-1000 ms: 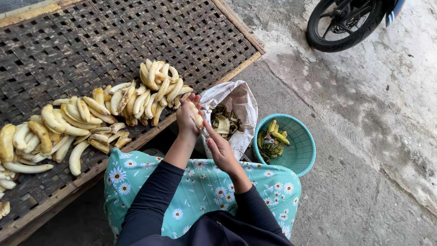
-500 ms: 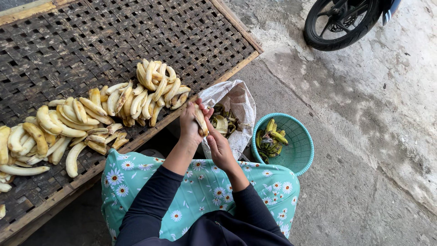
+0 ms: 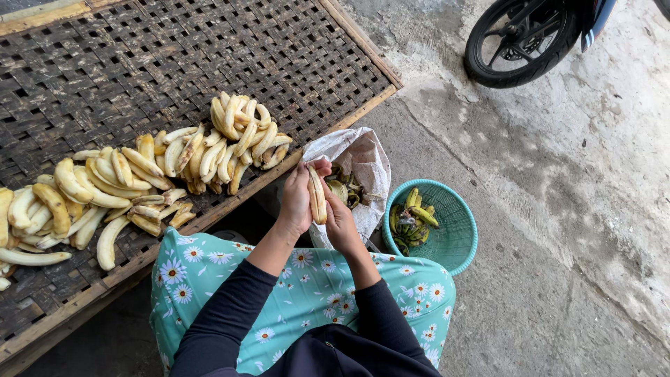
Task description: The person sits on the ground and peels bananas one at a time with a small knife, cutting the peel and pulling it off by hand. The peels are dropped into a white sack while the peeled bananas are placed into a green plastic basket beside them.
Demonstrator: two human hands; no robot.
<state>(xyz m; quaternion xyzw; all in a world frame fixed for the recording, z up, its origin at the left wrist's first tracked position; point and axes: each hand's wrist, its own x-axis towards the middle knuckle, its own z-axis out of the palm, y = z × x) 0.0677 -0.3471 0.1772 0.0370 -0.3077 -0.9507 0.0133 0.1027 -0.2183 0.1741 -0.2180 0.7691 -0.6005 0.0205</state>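
Both hands meet over the gap between the woven bamboo rack (image 3: pixel 209 49) and the white sack (image 3: pixel 363 160), above the person's lap, which is covered by a teal cloth printed with white daisies (image 3: pixel 314 293). The left hand (image 3: pixel 296 199) wraps its fingers around a peeled banana (image 3: pixel 317 195), which stands nearly upright with its tip toward the rack's near edge. The right hand (image 3: pixel 342 220) comes in from below and to the right, its fingers curled against the lower end of the same banana; whether it grips or only steadies cannot be told from this angle.

On the rack, a long heap of peeled bananas (image 3: pixel 139 174) runs along the near edge, from the left edge toward the near right corner, with the tallest mound closest to the hands. The rack has a wooden frame (image 3: pixel 230 209) along that edge.

Just beyond the hands, the sack sits open on the concrete floor (image 3: pixel 558 244), with dark and yellow-green peels showing inside. Touching the sack's right side stands a round teal plastic basket (image 3: pixel 453 223) holding small green-yellow bananas or peels; which of the two cannot be told. At the top right, well apart, a motorbike wheel (image 3: pixel 520 42) rests on the floor.
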